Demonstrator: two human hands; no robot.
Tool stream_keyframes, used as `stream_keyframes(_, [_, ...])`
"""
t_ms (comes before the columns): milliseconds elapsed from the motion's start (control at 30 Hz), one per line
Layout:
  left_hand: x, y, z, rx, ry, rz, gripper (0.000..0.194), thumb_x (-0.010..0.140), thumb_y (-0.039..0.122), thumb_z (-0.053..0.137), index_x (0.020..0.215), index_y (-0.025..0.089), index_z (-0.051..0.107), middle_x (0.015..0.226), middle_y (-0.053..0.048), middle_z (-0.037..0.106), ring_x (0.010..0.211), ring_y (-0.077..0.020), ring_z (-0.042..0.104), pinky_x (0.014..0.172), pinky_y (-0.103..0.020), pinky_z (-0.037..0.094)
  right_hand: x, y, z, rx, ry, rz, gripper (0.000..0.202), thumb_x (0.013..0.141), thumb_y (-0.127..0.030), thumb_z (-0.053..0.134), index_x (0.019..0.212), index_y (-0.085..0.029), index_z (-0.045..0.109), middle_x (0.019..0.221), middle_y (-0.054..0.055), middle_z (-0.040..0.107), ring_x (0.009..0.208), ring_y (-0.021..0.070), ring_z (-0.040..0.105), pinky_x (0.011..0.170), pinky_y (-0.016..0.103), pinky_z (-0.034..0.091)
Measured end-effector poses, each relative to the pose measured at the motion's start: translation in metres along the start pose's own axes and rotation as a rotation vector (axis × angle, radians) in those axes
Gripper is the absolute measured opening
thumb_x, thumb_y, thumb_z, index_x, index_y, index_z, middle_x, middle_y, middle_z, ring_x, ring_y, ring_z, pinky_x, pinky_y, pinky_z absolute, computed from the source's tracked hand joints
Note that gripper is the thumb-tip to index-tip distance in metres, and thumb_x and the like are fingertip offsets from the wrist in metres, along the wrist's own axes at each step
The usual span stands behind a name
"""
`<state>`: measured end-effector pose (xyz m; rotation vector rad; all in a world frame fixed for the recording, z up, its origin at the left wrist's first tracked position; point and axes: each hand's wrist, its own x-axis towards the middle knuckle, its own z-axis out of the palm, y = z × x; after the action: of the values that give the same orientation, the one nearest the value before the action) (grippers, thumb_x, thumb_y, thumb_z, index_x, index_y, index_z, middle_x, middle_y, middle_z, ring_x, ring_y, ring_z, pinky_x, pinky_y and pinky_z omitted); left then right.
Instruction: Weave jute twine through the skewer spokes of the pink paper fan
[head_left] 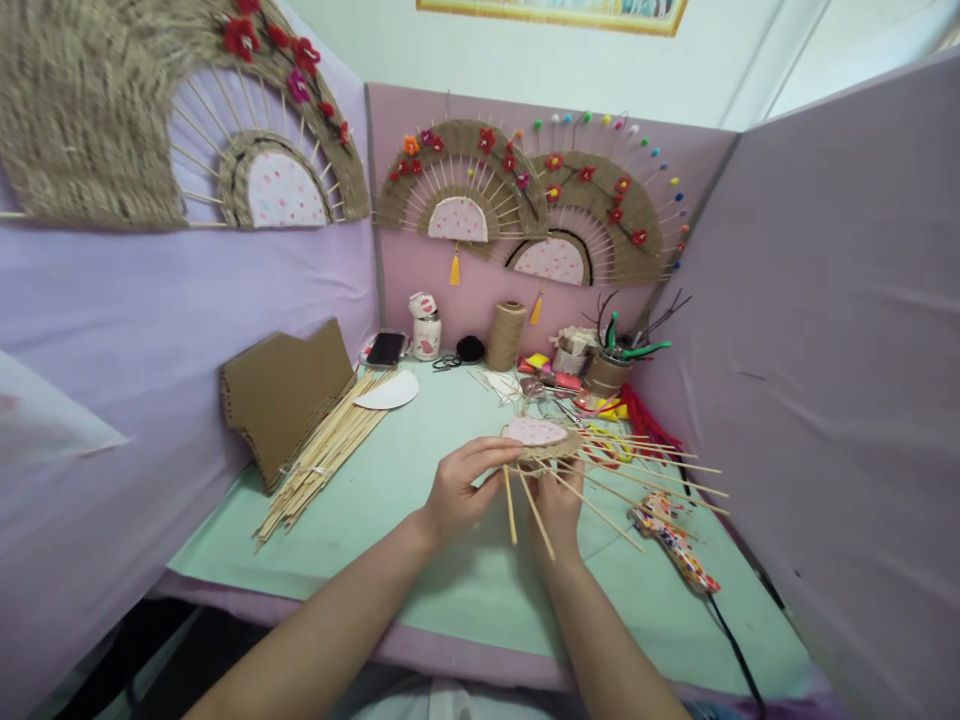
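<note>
Above the table I hold a small half-round fan piece (536, 431), with a pink spotted centre and a brown twine-like border. Thin wooden sticks (600, 512) radiate from its edge toward me and to the right. My left hand (469, 483) pinches the piece at its left edge, fingers on top and thumb below. From underneath, my right hand (559, 505) grips it near the roots of the sticks; its fingertips are partly hidden by the border and sticks. To the right lies a colourfully patterned glue gun (679, 550) with a black cord.
A bundle of wooden sticks (330, 445) and folded cardboard (289, 390) lie left, beside a white half-disc (388, 391). Behind stand a twine spool (505, 337) and a pot with green-handled pliers (609, 370). Yellow scissors (611, 447) lie behind the sticks. Finished fans (480, 140) hang on the partition.
</note>
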<state>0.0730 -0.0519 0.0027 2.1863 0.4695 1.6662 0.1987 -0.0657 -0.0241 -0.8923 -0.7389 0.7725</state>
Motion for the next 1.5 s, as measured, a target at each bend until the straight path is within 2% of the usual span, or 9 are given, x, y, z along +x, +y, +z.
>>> stream_keyframes(167, [0.003, -0.002, -0.001, 0.103, -0.06, 0.068, 0.04, 0.081, 0.015, 0.055, 0.119, 0.026, 0.056, 0.112, -0.011, 0.063, 0.105, -0.0203, 0.057, 0.089, -0.039, 0.047, 0.003, 0.005, -0.003, 0.053, -0.01, 0.009, 0.04, 0.071, -0.03, 0.061, 0.107, -0.025, 0.045, 0.108, 0.005, 0.058, 0.092, 0.018, 0.06, 0.082, 0.036, 0.049])
stream_keyframes(300, [0.007, -0.02, 0.0, 0.211, -0.142, -0.03, 0.051, 0.078, 0.024, 0.06, 0.127, 0.028, 0.049, 0.127, -0.011, 0.054, 0.121, -0.0259, 0.045, 0.1, -0.049, 0.035, 0.006, 0.01, -0.003, 0.064, 0.039, 0.032, 0.038, 0.072, -0.03, 0.062, 0.105, -0.025, 0.043, 0.109, 0.006, 0.057, 0.092, 0.0179, 0.06, 0.083, 0.038, 0.048])
stream_keyframes(467, [0.004, -0.037, 0.005, -0.012, -0.303, -0.15, 0.037, 0.084, 0.022, 0.05, 0.121, 0.027, 0.057, 0.124, -0.008, 0.057, 0.116, -0.0218, 0.052, 0.098, -0.043, 0.041, 0.008, 0.016, -0.006, 0.115, -0.029, 0.008, 0.032, 0.073, -0.03, 0.062, 0.095, -0.023, 0.041, 0.095, 0.002, 0.059, 0.085, 0.0159, 0.061, 0.082, 0.039, 0.048])
stream_keyframes(667, [0.0, -0.031, 0.006, -0.043, -0.147, -0.209, 0.034, 0.086, 0.022, 0.047, 0.117, 0.027, 0.059, 0.121, -0.006, 0.06, 0.113, -0.0193, 0.054, 0.099, -0.04, 0.041, 0.005, 0.004, -0.004, 0.002, -0.132, -0.076, 0.028, 0.074, -0.026, 0.061, 0.097, -0.021, 0.044, 0.094, 0.003, 0.057, 0.09, 0.0164, 0.058, 0.087, 0.039, 0.044])
stream_keyframes(900, [0.002, -0.024, 0.01, -0.174, 0.172, -0.451, 0.032, 0.082, 0.029, 0.055, 0.112, 0.021, 0.063, 0.113, -0.007, 0.065, 0.106, -0.0214, 0.059, 0.096, -0.04, 0.043, 0.001, -0.004, -0.001, -0.233, -0.255, -0.222, 0.022, 0.075, -0.025, 0.06, 0.094, -0.02, 0.048, 0.087, 0.003, 0.056, 0.084, 0.0164, 0.055, 0.082, 0.035, 0.044])
stream_keyframes(1100, [0.002, -0.021, 0.006, -0.184, 0.26, -0.492, 0.036, 0.079, 0.028, 0.059, 0.114, 0.023, 0.061, 0.12, -0.006, 0.06, 0.109, -0.02, 0.056, 0.095, -0.035, 0.043, 0.004, -0.003, 0.001, -0.458, -0.244, -0.315, 0.021, 0.076, -0.028, 0.059, 0.093, -0.019, 0.053, 0.086, 0.002, 0.056, 0.082, 0.0165, 0.053, 0.078, 0.032, 0.04])
stream_keyframes(1300, [0.004, -0.024, 0.004, -0.326, 0.301, -0.567, 0.04, 0.078, 0.029, 0.06, 0.117, 0.022, 0.058, 0.121, -0.008, 0.059, 0.108, -0.0211, 0.056, 0.089, -0.036, 0.048, 0.012, -0.006, 0.01, -0.552, -0.27, -0.45, 0.008, 0.078, -0.027, 0.057, 0.079, -0.019, 0.056, 0.082, 0.002, 0.053, 0.081, 0.017, 0.05, 0.074, 0.031, 0.042])
stream_keyframes(1367, [0.006, -0.025, 0.001, -0.361, 0.323, -0.597, 0.041, 0.077, 0.028, 0.06, 0.117, 0.022, 0.058, 0.121, -0.008, 0.058, 0.106, -0.0203, 0.056, 0.087, -0.035, 0.048, 0.014, -0.007, 0.013, -0.515, -0.297, -0.421, 0.008, 0.08, -0.027, 0.054, 0.077, -0.019, 0.054, 0.082, 0.003, 0.054, 0.082, 0.0169, 0.051, 0.075, 0.031, 0.042])
stream_keyframes(1500, [0.009, -0.029, -0.004, -0.43, 0.365, -0.645, 0.05, 0.075, 0.027, 0.062, 0.124, 0.022, 0.052, 0.11, -0.006, 0.063, 0.096, -0.0169, 0.06, 0.084, -0.033, 0.049, 0.023, -0.01, 0.019, -0.286, -0.317, -0.206, 0.013, 0.082, -0.032, 0.051, 0.081, -0.02, 0.048, 0.084, 0.003, 0.058, 0.079, 0.0159, 0.056, 0.075, 0.032, 0.045])
